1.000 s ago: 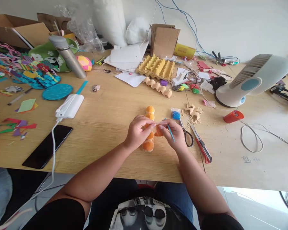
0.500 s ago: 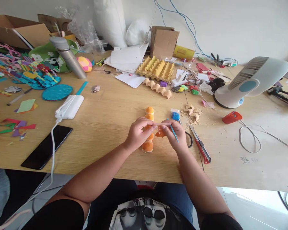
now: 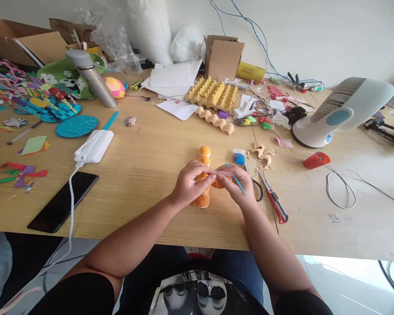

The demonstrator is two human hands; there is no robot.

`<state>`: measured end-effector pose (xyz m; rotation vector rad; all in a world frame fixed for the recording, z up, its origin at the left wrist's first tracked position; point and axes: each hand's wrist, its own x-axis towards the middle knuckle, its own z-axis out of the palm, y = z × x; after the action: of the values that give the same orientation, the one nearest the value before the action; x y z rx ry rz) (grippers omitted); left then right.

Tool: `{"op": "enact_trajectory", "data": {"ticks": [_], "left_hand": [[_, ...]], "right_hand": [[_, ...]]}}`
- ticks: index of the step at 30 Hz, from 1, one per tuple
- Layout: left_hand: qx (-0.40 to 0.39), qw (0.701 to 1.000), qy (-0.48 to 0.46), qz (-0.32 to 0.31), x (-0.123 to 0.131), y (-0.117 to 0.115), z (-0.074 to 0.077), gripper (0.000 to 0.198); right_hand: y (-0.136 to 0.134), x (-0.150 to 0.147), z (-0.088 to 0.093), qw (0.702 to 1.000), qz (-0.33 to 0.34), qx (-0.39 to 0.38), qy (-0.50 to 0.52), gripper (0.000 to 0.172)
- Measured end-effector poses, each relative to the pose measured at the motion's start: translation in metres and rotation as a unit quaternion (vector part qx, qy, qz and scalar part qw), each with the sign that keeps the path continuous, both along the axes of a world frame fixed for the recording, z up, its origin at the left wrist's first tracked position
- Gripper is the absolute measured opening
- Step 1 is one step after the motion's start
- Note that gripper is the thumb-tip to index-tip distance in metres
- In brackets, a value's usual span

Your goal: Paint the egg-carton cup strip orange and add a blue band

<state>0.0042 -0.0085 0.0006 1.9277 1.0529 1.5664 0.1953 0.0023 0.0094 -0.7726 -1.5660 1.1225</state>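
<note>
My left hand (image 3: 191,183) and my right hand (image 3: 238,186) meet over the wooden table. Both pinch a thin, pale, translucent strip (image 3: 225,173) between thumbs and forefingers. A slim blue stick (image 3: 240,185) also rests in my right hand, sticking out past its fingers. Under my left fingertips lies an upright row of orange-painted egg-carton cups (image 3: 202,201), its middle partly covered. Below the strip is an orange piece (image 3: 217,183), mostly hidden by my fingers. A small packet with blue material (image 3: 239,158) sits just beyond my right hand.
Right of my right hand are a red cutter (image 3: 277,207), scissors (image 3: 258,190) and carton scraps (image 3: 263,154). Farther right stand an orange cup (image 3: 316,160) and a white fan (image 3: 335,113). A phone (image 3: 63,201) and power bank (image 3: 94,146) lie left. Yellow egg trays (image 3: 212,94) are behind.
My thumbs and fingertips have drawn closer together around the strip, which sits slightly lower. The blue stick has shifted slightly right and down with my right hand.
</note>
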Motion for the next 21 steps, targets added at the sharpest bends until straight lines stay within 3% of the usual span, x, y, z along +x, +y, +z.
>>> {"op": "enact_trajectory", "data": {"ticks": [14,21], "left_hand": [[-0.028,0.998,-0.050,-0.014,-0.0002,0.0005,-0.0003,0.019],[-0.042,0.997,-0.064,-0.013,-0.0006,0.0002,-0.0010,0.020]], "right_hand": [[-0.0025,-0.0017,0.0013,0.998,0.017,-0.049,0.028,0.026],[-0.0005,-0.0014,-0.0002,0.989,-0.038,-0.123,0.075,0.037]]}}
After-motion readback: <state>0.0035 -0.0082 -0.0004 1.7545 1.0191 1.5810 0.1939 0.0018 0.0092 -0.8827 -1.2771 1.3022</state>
